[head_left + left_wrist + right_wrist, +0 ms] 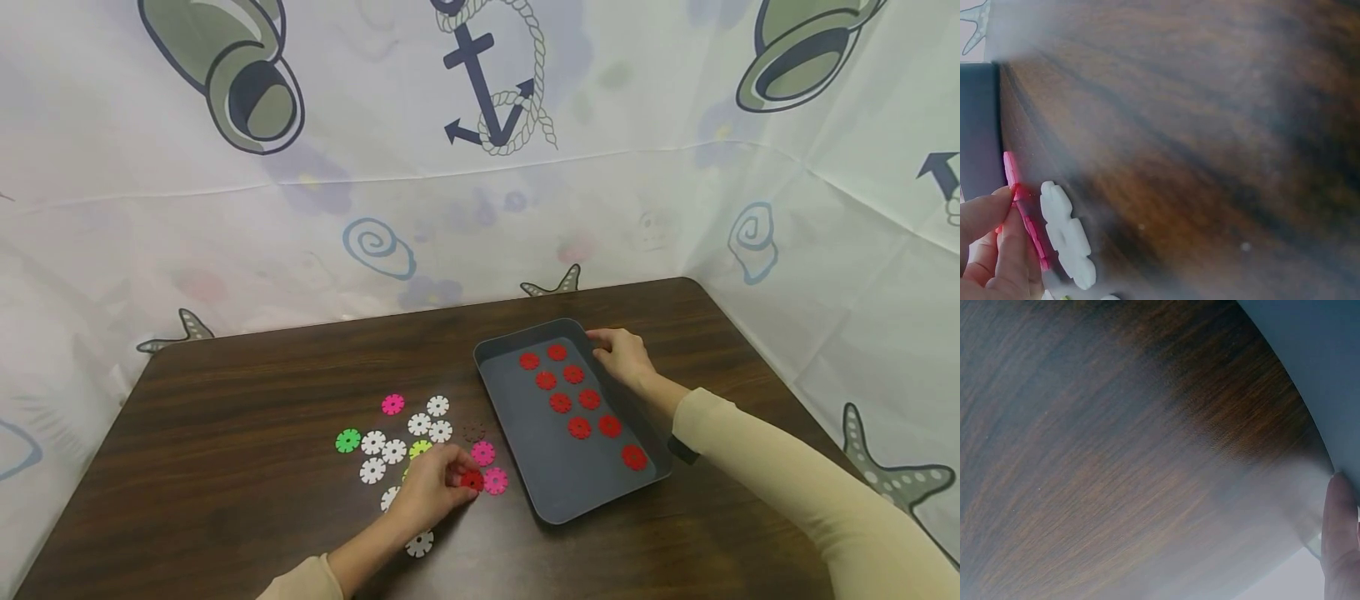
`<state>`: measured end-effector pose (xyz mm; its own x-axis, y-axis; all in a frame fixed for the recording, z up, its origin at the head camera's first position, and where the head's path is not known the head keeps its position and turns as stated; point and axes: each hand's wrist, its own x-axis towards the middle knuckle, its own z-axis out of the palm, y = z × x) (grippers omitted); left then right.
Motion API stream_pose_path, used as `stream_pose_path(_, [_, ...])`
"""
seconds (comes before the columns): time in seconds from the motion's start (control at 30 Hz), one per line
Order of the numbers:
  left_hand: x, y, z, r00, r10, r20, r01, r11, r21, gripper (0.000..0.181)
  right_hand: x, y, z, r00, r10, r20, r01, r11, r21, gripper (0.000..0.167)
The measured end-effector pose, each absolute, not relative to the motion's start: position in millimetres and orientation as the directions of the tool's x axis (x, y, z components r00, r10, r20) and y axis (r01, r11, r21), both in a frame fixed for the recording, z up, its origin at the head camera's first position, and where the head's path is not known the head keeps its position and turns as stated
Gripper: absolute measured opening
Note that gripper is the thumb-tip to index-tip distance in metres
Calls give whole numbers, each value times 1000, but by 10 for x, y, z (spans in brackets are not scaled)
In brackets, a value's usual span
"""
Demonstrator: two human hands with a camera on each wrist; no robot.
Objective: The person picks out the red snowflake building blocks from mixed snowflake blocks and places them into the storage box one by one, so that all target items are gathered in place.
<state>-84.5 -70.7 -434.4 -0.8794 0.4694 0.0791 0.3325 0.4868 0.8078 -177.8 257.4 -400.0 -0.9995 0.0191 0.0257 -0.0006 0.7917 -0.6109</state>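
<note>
My left hand (435, 482) pinches a red notched disc (472, 481) between thumb and fingers, just above the table. Beside it lie pink discs (496, 481), and the left wrist view shows a white disc (1067, 234) near the fingertips. To the right stands a dark grey tray (540, 467) holding several red discs (579, 427) in rough rows. My right hand (624, 357) holds the tray's right rim near its far corner. In the right wrist view one finger (1341, 531) lies against the tray's outer wall; the other fingers are mostly hidden.
Several white discs (393, 452), a green disc (348, 440), a yellow disc (421, 449) and a far pink disc (392, 404) lie on the brown table (225, 450). A dark brown disc (474, 431) blends into the wood. A printed curtain (450, 208) hangs behind.
</note>
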Motion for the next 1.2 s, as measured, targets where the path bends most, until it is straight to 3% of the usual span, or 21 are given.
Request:
stream_pose_path(0.87, [-1006, -586, -4132, -918, 392, -64, 84, 349, 934, 22, -1778, 2566, -3987, -1000, 15, 25, -4, 790, -614, 37])
stream_pose_path(1.2, [-1044, -285, -3997, -891, 449, -72, 33, 222, 975, 24, -1766, 2562, -3983, -999, 13, 38, -13, 792, -610, 36])
